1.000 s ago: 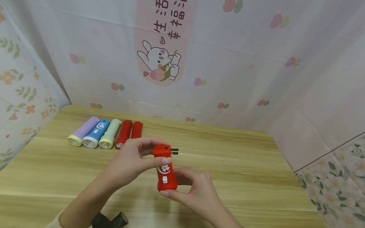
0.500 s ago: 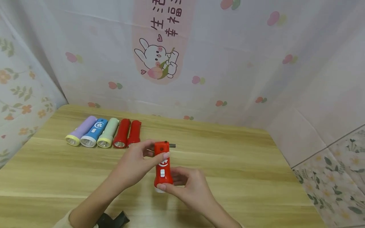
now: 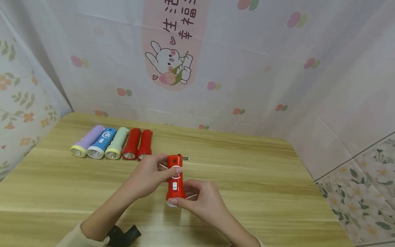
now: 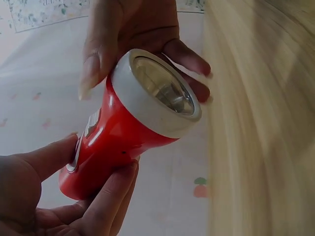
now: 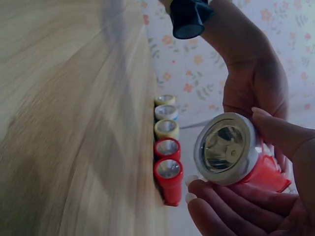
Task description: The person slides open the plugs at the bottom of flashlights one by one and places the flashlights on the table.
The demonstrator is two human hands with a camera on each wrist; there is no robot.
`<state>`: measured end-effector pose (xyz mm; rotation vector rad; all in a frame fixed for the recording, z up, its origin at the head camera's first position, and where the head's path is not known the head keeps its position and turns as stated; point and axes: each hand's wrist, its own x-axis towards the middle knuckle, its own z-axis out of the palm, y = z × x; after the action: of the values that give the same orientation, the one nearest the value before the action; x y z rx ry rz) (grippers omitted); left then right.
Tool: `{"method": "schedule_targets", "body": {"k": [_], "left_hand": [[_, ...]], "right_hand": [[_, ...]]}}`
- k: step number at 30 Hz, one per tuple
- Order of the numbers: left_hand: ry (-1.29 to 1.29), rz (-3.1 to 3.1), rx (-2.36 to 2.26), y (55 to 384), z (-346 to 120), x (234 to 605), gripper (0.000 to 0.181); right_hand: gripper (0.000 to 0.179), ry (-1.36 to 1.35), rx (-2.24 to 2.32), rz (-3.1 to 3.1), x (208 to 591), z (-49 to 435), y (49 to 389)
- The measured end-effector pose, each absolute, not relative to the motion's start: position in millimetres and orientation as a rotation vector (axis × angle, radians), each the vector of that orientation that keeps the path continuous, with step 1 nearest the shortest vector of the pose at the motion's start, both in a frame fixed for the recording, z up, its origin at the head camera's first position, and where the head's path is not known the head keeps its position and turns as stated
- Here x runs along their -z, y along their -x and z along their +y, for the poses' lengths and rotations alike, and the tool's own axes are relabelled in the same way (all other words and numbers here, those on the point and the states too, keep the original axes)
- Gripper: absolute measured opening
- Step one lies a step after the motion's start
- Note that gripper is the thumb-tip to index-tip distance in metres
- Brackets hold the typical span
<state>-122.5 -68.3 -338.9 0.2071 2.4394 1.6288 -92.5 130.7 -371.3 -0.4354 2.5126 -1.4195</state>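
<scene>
My left hand (image 3: 149,178) grips the upper body of a red flashlight (image 3: 175,192), thumb across its white printed emblem. The flashlight stands nearly upright above the table, lamp end down. Plug prongs (image 3: 186,159) stick out to the right near its top, and a white switch (image 3: 175,186) faces me. Around the lamp end, my right hand (image 3: 205,202) holds with its thumb in front and fingers behind. The left wrist view shows the white rim (image 4: 129,93) and clear lens (image 4: 162,83). In the right wrist view the lens (image 5: 224,150) faces the camera, fingers beneath it.
At the back left of the wooden table (image 3: 247,171) lie purple (image 3: 90,139), blue (image 3: 102,144) and light green (image 3: 118,142) flashlights, then two red flashlights (image 3: 132,144) in the same row. A printed cloth (image 3: 247,68) hangs behind. A black strap device (image 3: 123,236) is at my left wrist.
The red flashlight has tilted so its white rim shows at the bottom, and its two prongs now line up. Both hands keep hold and have shifted slightly; the row has stayed put.
</scene>
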Motion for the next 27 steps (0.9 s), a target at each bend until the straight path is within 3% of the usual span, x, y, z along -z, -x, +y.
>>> {"method": "schedule_targets", "body": {"k": [27], "left_hand": [[-0.128,2.261,-1.676,145.9,-62.3,378.5,0.041]], "right_hand": [[0.042,0.426,1.181,2.637,382.5,137.4,108.1]]}}
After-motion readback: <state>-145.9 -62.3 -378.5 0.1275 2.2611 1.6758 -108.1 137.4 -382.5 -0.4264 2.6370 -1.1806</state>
